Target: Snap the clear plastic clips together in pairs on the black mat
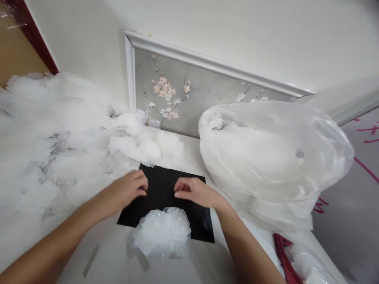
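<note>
A black rectangular sheet lies on the white table in front of me. My left hand is over its left side, fingers curled in and closed. Over the right side is my right hand, its thumb and fingers also curled towards each other. Whatever either hand holds, if anything, is too small or hidden to make out. Nearer to me, a white translucent ruffled flower-like piece with small pearly dots overlaps the sheet's front edge. Neither hand touches it.
Many similar white ruffled pieces pile up at the left and behind the sheet. A large clear plastic bag of white pieces stands at the right. Beyond is a framed blossom panel. A red object lies at front right.
</note>
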The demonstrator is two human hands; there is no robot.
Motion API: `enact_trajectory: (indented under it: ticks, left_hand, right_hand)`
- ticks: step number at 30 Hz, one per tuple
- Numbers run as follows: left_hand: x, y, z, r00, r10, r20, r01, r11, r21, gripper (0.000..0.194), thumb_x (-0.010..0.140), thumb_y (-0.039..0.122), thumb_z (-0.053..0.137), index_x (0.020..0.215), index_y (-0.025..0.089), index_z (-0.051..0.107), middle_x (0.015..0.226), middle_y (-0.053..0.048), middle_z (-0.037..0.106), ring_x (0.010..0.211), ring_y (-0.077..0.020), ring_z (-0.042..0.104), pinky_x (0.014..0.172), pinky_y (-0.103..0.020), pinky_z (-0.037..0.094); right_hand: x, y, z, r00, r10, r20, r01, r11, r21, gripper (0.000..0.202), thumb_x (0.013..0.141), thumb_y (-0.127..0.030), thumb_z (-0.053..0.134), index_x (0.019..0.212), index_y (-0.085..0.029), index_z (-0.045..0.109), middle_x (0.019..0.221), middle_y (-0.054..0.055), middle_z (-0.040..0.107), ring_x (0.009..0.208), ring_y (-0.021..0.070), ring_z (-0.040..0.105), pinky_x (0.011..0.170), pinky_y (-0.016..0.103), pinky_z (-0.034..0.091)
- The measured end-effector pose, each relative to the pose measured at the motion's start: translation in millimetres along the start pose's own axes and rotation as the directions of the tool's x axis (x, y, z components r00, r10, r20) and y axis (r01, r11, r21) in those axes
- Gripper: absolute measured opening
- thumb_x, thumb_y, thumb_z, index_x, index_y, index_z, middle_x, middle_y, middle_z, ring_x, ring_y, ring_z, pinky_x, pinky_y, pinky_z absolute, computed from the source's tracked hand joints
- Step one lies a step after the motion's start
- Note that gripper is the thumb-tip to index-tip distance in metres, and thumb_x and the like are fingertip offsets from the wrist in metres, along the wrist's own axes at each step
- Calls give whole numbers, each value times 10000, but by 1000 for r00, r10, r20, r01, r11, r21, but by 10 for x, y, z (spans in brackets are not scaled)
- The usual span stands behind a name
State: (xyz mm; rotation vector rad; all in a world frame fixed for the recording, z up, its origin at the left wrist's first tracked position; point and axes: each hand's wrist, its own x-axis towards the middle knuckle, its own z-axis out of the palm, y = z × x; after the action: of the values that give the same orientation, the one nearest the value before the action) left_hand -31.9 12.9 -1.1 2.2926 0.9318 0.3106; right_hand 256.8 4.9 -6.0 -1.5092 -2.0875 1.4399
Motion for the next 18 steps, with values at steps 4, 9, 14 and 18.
enact_trajectory:
  ticks: [4,9,14,18]
  left_hand:
    - [-6,-407,-231,879,-443,-175,477,818,322,263,774,145,660,1022,100,583,1007,-111,499,905,-271,489,702,-320,357]
    - [32,-415,-349,803,-574,-163,596,777,201,340,744,139,634,1074,104,560,1002,-110,520,873,-256,522,737,-327,397]
    - [46,-362,-431,804,-477,-354,572,782,245,88,749,243,583,765,157,573,886,-97,565,881,-302,492,744,-392,366]
    - [82,-257,-335,820,-482,-310,318,833,-453,405,773,504,647,850,153,458,1031,-83,607,987,-274,569,833,-384,451]
  right_hand:
    - [430,150,-39,878,51,-475,-172,961,-216,312,885,-255,598,1142,-88,542,1103,117,548,915,175,536,854,324,430]
    - [809,256,-2,796,-67,-601,-271,848,-455,305,876,-274,604,1094,-69,546,1124,192,512,1026,298,494,886,426,406]
    - [769,221,-92,738,-75,-671,-176,938,-298,43,822,-110,482,812,-123,521,1007,157,544,994,284,494,949,468,349]
    - [564,183,-132,731,151,-666,160,911,381,134,778,-256,497,722,-164,417,858,75,527,908,206,532,916,393,425]
